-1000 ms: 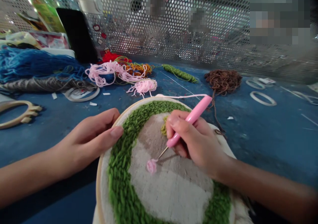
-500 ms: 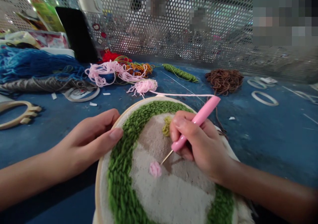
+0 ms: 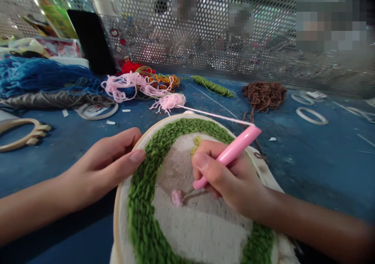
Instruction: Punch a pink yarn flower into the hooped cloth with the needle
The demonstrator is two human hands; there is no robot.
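The right hand point(image 3: 231, 178) pinches the pink-handled needle point(image 3: 241, 145) — if the yarn point(image 3: 216, 116) behind that grip snags (it looks taut to me), the pink loops point(image 3: 177, 198) ahead could pull loose.

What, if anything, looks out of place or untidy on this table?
Small white scraps lie scattered on the blue table, and the pink yarn beyond the hoop lies loosely tangled; both look untidy. I see no spill.

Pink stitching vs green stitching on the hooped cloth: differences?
Size: pink stitching is a small clump; green stitching, a broad band.
Place: pink stitching sits inside the plain cloth; green stitching curves near the hoop.
Tool: the pink tool has its tip by pink stitching, not green stitching.
Both share one cloth.
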